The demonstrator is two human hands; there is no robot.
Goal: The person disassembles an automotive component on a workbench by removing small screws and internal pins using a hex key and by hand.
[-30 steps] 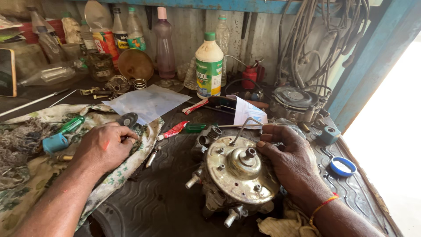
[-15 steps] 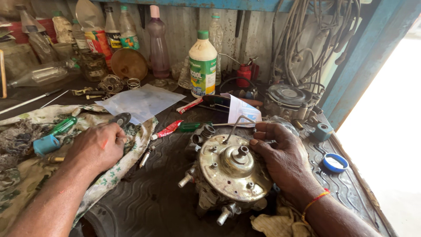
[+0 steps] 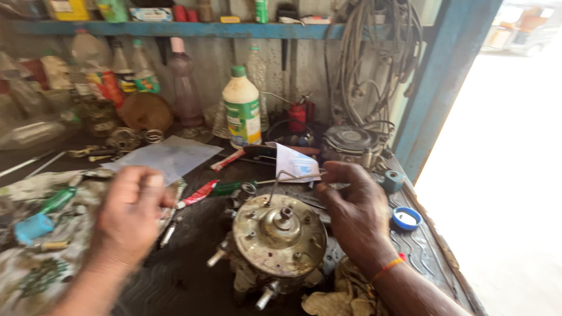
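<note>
Your right hand (image 3: 354, 210) pinches the bent wire rod (image 3: 287, 175) over the pump housing (image 3: 278, 240), so steady it; your blurred left hand (image 3: 132, 213) looks curled shut, on what I can't tell.

Dull greasy metal pump housing (image 3: 278, 243), glossy plastic bottle (image 3: 243, 111), crumpled paper sheet (image 3: 170, 158)

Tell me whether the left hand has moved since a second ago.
Yes. The left hand has lifted off the patterned cloth and risen toward the grey sheet; it is blurred.
</note>
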